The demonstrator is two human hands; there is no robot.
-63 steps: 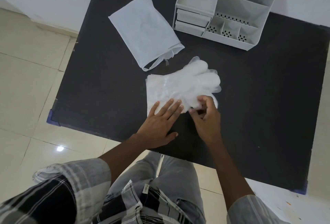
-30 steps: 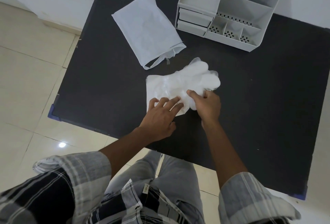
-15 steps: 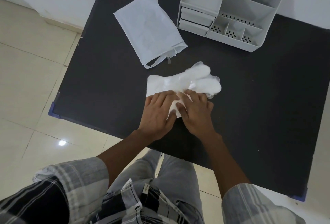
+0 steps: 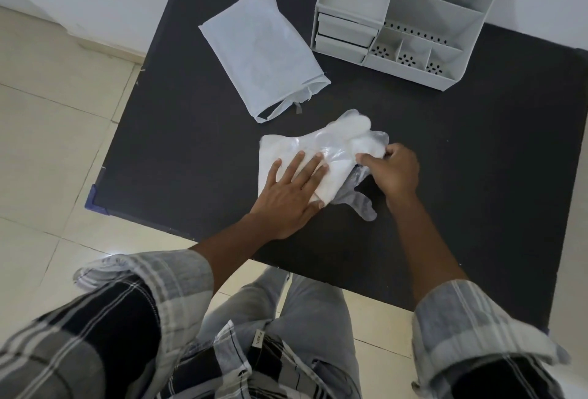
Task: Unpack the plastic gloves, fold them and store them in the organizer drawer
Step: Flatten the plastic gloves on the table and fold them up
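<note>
Here the plastic gloves (image 4: pixel 321 150) lie as a flat stack on the desk (image 4: pixel 191 144), long axis running left to right, cuffs left, fingers right. Left hand (image 4: pixel 292 195) is spread open, palm pressing the cuff half. Right hand (image 4: pixel 393 169), nearer the finger end, is closed, pinching film there. Stack looks milky and crinkled; one clear glove thumb sticks out toward the person. Organizer (image 4: pixel 410 20) sits beyond, drawers closed.
</note>
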